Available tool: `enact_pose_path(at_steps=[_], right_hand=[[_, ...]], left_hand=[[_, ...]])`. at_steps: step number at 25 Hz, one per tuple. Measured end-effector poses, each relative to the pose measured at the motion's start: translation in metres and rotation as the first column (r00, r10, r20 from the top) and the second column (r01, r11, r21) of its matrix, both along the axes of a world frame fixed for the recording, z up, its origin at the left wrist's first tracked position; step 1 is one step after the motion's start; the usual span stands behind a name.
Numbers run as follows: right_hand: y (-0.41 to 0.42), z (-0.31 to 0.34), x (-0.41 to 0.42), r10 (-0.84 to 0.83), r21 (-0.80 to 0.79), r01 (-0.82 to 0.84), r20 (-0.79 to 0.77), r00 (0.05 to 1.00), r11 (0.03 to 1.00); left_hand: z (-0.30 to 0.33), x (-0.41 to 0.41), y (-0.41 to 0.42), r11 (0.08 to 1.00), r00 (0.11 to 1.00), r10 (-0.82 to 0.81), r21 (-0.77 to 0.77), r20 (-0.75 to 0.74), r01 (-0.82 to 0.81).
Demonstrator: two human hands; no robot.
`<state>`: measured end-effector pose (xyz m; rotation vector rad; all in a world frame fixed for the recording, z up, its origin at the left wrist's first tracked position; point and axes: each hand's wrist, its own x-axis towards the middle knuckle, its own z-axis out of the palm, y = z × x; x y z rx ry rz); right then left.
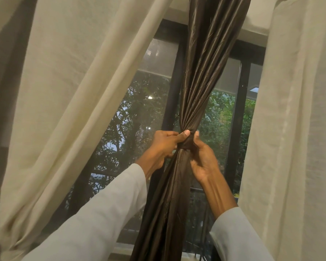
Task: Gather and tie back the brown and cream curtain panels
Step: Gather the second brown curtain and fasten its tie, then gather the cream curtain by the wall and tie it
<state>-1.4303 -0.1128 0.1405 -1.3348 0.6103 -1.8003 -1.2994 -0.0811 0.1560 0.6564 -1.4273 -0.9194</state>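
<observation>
A shiny brown curtain panel (pixel 201 76) hangs in the middle of the window, gathered into a tight bunch with a knot or band of the same cloth (pixel 186 141) around it. My left hand (pixel 164 146) grips the bunch from the left, thumb on top of the knot. On the right of the knot my right hand (pixel 201 159) pinches the cloth, thumb up against the band. A cream curtain panel (pixel 68 102) sweeps down to the left, drawn aside. Another cream panel (pixel 290 129) hangs straight at the right.
Behind the curtains is a dark-framed window (pixel 241 117) with mesh, and green trees outside. A pale sill (pixel 120 255) runs along the bottom. White sleeves cover both forearms.
</observation>
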Motion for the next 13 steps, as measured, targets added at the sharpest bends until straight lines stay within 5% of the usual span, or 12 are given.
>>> enact_pose_path(at_steps=[5,9,11,13], right_hand=[[0.015,0.007,0.011,-0.138,0.006,0.14,-0.113,0.984,0.99],[0.022,-0.002,0.005,-0.341,-0.093,0.328,-0.299,0.891,0.94],[0.022,-0.008,-0.009,-0.535,-0.271,0.461,-0.414,0.736,0.845],[0.026,-0.011,-0.034,-0.778,-0.52,0.58,-0.461,0.427,0.627]], left_hand=[[0.003,-0.008,-0.013,0.989,0.984,0.101,-0.095,-0.148,-0.116],[-0.002,-0.008,-0.028,0.936,0.956,0.281,-0.241,0.079,-0.256],[-0.003,-0.011,-0.028,0.849,0.853,0.473,-0.37,0.218,-0.377],[-0.006,-0.016,-0.024,0.735,0.743,0.629,-0.486,0.227,-0.474]])
